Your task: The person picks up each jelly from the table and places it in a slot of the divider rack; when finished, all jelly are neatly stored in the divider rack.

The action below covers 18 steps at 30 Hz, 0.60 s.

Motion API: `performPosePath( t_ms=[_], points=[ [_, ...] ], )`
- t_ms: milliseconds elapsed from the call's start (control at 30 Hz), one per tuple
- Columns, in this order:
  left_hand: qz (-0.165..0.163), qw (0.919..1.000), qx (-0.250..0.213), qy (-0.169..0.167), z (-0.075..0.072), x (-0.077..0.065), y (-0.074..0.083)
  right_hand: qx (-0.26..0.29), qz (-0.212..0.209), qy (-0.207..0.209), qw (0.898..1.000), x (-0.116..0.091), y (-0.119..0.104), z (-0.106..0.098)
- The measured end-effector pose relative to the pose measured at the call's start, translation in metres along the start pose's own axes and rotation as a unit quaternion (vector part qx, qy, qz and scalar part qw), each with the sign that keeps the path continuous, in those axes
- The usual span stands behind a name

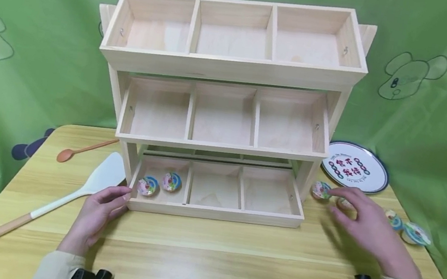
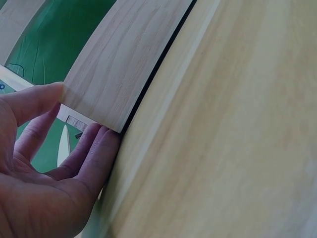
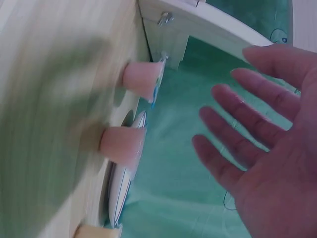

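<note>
A three-tier wooden rack (image 1: 212, 212) has trays split into compartments. My left hand (image 1: 103, 211) holds the left front corner of its bottom tray; in the left wrist view the thumb and fingers (image 2: 96, 153) meet the end of the tray's front board (image 2: 124, 64). Two jelly cups (image 1: 148, 186) with printed lids sit in the bottom tray's left compartment. My right hand (image 1: 360, 222) hovers over the table, fingers spread and holding nothing. Close to it stand a jelly cup (image 1: 321, 191) and a second jelly cup (image 1: 345, 204), partly hidden; pinkish cups (image 3: 123, 145) show in the right wrist view.
Two more jelly cups (image 1: 415, 234) stand by the table's right edge. An oval plate (image 1: 356, 166) lies behind, right of the rack. A white spatula (image 1: 62, 200) with a wooden handle and a small wooden spoon (image 1: 67, 154) lie at left. Green cloth (image 1: 425, 121) hangs behind.
</note>
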State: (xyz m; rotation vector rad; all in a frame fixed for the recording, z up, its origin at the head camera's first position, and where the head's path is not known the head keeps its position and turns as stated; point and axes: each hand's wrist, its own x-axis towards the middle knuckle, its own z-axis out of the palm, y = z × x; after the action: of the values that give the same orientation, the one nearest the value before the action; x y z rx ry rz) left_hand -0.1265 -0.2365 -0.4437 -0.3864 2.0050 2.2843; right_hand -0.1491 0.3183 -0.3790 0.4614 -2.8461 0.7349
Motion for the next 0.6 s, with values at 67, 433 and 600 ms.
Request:
performPosePath(
  t_ms=[67, 433, 600],
  points=[
    [0.003, 1.0, 0.0, -0.003, 0.001, 0.0, 0.0, -0.02, 0.02, -0.012, 1.0, -0.001, 0.004, 0.0],
    [0.007, 1.0, -0.002, -0.006, 0.0, -0.002, 0.0, -0.044, 0.055, -0.053, 0.996, 0.005, 0.027, 0.001],
    [0.007, 0.9999, -0.002, -0.008, 0.0, -0.002, 0.0, -0.044, 0.073, -0.081, 0.993, 0.011, 0.039, 0.005]
  ],
)
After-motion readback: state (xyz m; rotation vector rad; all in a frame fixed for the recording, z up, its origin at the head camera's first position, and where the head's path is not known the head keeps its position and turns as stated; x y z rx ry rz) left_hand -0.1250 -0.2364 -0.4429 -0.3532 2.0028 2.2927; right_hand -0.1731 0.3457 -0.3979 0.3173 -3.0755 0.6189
